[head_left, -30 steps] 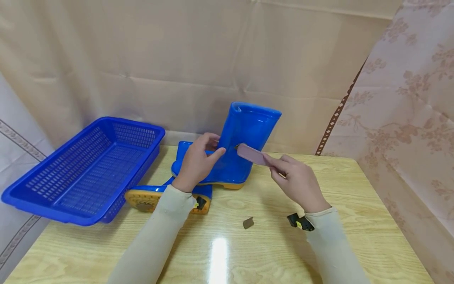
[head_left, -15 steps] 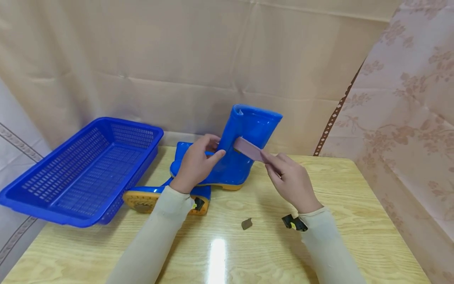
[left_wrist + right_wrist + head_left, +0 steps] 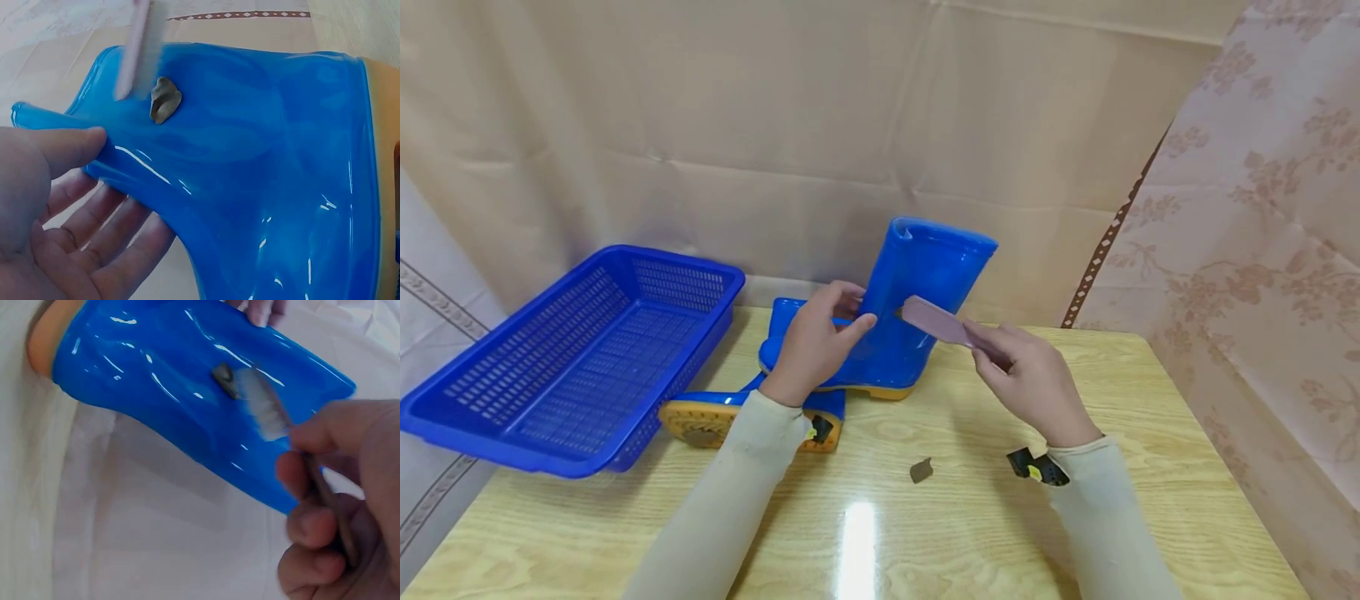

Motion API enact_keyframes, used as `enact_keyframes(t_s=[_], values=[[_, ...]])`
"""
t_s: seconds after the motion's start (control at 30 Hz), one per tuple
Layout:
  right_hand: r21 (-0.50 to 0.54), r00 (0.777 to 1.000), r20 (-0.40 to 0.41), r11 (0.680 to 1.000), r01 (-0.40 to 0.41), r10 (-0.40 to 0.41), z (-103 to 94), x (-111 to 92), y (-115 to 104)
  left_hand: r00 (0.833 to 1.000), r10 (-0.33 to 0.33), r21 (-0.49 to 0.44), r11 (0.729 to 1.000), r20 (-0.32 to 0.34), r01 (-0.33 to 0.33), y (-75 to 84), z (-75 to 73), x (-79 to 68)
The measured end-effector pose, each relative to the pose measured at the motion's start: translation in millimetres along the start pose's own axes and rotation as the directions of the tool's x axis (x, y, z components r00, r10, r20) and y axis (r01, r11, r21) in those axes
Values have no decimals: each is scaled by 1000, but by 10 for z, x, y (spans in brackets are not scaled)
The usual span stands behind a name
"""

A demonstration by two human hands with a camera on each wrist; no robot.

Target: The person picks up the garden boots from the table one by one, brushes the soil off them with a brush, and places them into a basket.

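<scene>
A blue rubber boot [image 3: 925, 275] with a yellow sole stands tilted on the table. My left hand [image 3: 820, 337] grips its shaft, thumb on the near side and fingers behind, as the left wrist view shows. In my right hand [image 3: 1030, 379] is a brush [image 3: 936, 322] with a pinkish back and white bristles [image 3: 265, 409], held by the handle. The bristles face the shaft beside a small grey-brown lump [image 3: 165, 101] stuck there. Blur hides whether the bristles touch the boot. A second blue boot [image 3: 700, 417] lies on its side, partly behind my left arm.
A blue plastic basket [image 3: 700, 367] with mesh walls stands at the left of the wooden table [image 3: 1120, 500]. One small brown flake [image 3: 921, 470] lies on the table in front of the boots. A beige curtain [image 3: 760, 125] hangs behind.
The brush went up and left along the shaft, then back down and right, uncovering part of the lump. My left hand and the boot have stayed nearly still.
</scene>
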State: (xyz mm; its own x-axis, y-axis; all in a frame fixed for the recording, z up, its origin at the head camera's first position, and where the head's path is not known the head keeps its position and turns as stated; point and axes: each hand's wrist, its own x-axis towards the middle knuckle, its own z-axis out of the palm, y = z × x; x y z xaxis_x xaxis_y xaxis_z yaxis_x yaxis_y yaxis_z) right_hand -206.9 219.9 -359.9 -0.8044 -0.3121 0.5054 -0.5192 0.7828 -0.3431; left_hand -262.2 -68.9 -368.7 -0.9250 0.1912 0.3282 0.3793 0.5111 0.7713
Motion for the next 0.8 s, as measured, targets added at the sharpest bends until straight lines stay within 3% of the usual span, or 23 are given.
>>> enact_keyframes(t_s=[0.17, 0.43, 0.53, 0.7, 0.8], values=[[4, 999, -5, 999, 34, -34, 110, 10, -26, 1000, 21, -7, 1000, 15, -20, 36, 3, -19], [-29, 996, 90, 1000, -5, 7, 106, -4, 0, 999, -43, 10, 999, -21, 43, 43, 3, -5], [-40, 998, 59, 999, 9, -7, 103, -11, 9, 999, -40, 13, 999, -17, 40, 30, 3, -5], [-44, 997, -66, 999, 32, -35, 133, -6, -14, 1000, -7, 22, 1000, 11, 7, 24, 1, -16], [-37, 997, -72, 999, 8, -10, 140, -8, -33, 1000, 5, 26, 1000, 19, -6, 32, 1, -19]])
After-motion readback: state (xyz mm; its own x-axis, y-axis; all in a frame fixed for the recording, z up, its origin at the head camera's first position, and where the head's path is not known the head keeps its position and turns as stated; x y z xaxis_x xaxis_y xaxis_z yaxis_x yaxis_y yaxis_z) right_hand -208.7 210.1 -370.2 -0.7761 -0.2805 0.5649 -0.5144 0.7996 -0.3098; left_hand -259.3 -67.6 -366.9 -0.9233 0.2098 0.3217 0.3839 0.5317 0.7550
